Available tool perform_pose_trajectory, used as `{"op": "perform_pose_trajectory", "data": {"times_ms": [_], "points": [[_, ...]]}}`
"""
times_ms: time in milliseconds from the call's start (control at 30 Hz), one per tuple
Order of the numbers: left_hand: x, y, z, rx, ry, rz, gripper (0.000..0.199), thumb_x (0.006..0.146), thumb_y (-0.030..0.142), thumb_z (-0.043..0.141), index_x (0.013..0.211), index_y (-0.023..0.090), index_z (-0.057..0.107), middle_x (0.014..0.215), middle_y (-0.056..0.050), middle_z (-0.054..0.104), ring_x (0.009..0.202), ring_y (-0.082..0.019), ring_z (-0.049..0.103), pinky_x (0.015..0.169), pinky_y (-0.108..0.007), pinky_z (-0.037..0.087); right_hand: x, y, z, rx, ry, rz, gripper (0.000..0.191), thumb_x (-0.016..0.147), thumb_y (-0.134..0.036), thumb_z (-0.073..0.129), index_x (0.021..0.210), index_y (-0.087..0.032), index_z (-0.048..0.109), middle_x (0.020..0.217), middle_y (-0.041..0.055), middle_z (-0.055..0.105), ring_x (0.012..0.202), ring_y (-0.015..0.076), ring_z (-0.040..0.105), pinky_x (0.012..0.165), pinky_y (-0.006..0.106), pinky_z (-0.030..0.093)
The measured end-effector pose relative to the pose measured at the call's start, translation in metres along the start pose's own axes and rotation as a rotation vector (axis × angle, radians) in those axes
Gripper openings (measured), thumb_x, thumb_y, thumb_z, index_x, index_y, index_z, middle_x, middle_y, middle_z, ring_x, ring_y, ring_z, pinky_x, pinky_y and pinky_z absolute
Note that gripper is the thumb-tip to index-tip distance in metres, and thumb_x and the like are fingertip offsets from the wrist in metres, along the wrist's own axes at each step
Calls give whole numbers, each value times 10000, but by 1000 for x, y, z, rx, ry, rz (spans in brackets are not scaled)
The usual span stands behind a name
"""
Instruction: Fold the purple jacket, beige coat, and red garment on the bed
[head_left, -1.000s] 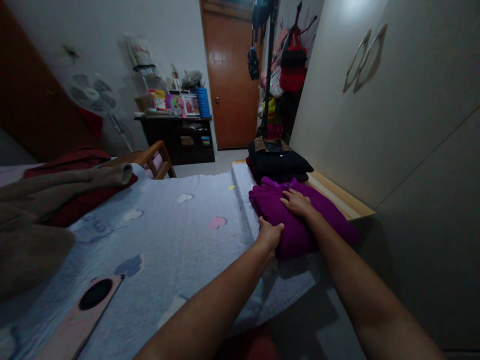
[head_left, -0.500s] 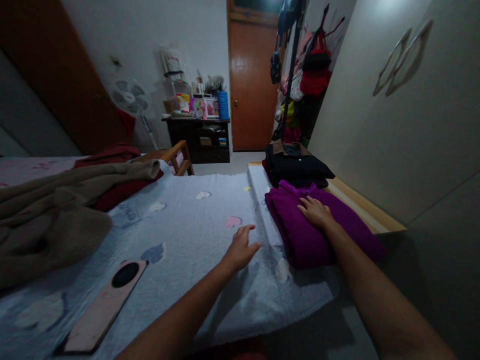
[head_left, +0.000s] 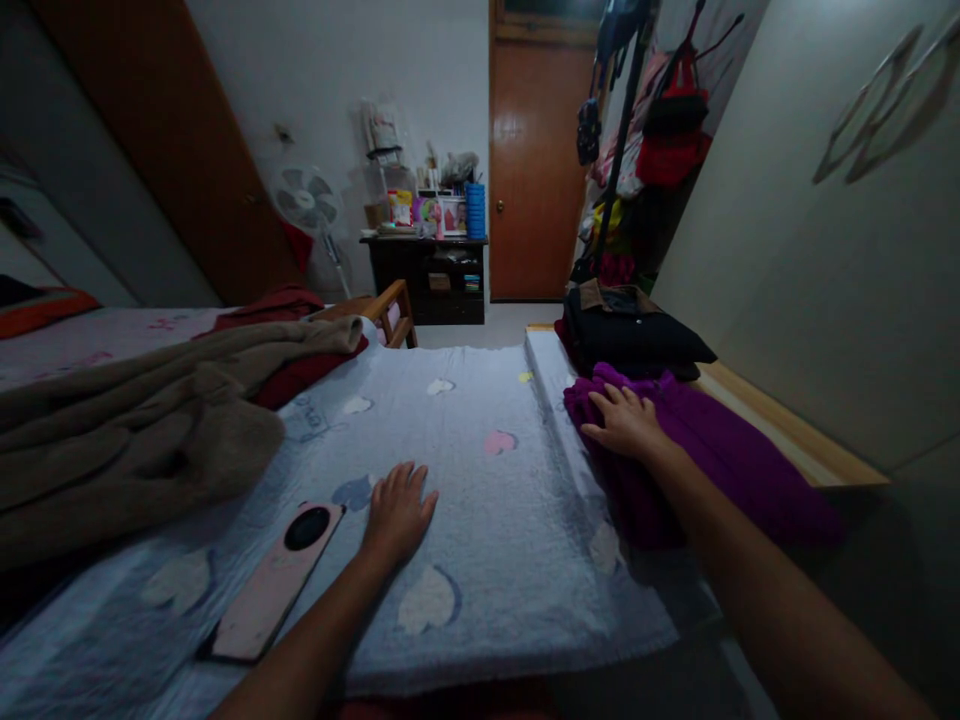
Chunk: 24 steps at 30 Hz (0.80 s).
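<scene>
My left hand [head_left: 399, 510] is over the pale blue bedspread [head_left: 480, 560] with its heart pattern, fingers a little spread and nothing in them. Close to its left lies a flat pink object with a round black disc [head_left: 277, 580]. On the right edge of the bed, my right hand [head_left: 626, 420] rests with fingers spread on the left part of a folded purple garment [head_left: 720, 450]. Behind that garment sits a stack of folded dark clothes [head_left: 630, 330], the top one with a brown collar.
A brown fleecy garment [head_left: 165, 430] is heaped on the left of the bed, over dark red cloth. A pale wardrobe [head_left: 810, 270] stands along the right. Further off are a wooden door [head_left: 536, 170], a dark cabinet [head_left: 427, 285] and a white fan [head_left: 306, 200].
My left hand has moved left across the bedspread, toward the pink object. My right hand has shifted toward the purple garment's left edge. The view has turned a little left.
</scene>
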<state>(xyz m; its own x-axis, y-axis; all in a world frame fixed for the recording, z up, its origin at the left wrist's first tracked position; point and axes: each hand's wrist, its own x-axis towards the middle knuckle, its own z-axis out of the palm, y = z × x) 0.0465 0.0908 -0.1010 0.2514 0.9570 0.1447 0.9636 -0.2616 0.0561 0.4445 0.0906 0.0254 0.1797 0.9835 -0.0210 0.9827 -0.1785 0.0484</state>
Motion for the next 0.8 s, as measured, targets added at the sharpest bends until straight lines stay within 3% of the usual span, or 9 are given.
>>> {"op": "perform_pose_trajectory", "data": {"times_ms": [133,300,500,600,667,800], "points": [[-3,4,-2,-13,11,-22,464,947,389,403,1360,195,487,1454,-126,470,1372,-268,367,1141,-446,230,-3,-15,14,-110,-31,-40,811,747,-462,652,1478,-296,341,1606,112,175,1426,437,168,1063,675,176],[-3,2,-5,-57,30,-34,466,940,398,413,1361,211,487,1452,-114,472,1378,-256,361,1150,-431,223,2,-7,26,-148,-36,-7,827,726,-366,637,1488,-321,318,1614,90,160,1415,441,202,1049,671,221],[-3,1,-5,-101,20,-49,466,932,397,434,1361,221,481,1451,-114,469,1385,-263,342,1154,-454,205,2,-9,16,-166,-43,3,778,743,-354,647,1467,-279,373,1602,130,191,1422,440,193,1063,671,196],[-4,2,-4,-111,30,-51,468,935,400,428,1362,217,478,1448,-114,467,1383,-262,340,1159,-447,197,-7,-38,3,-159,39,-43,702,778,-353,626,1435,-215,423,1591,159,214,1450,407,135,1103,632,148],[-4,2,-3,-117,35,-49,471,935,403,426,1361,209,480,1441,-119,469,1381,-265,343,1161,-444,197,-15,-72,0,-90,93,-180,674,814,-371,594,1441,-202,413,1592,148,220,1458,358,150,1132,565,159],[-4,2,-3,-118,41,-47,474,933,412,429,1362,216,481,1449,-114,464,1387,-269,335,1163,-448,196,-26,-149,26,105,-2,-428,611,901,-389,489,1464,-180,381,1585,135,255,1454,298,215,1153,497,182]]}}
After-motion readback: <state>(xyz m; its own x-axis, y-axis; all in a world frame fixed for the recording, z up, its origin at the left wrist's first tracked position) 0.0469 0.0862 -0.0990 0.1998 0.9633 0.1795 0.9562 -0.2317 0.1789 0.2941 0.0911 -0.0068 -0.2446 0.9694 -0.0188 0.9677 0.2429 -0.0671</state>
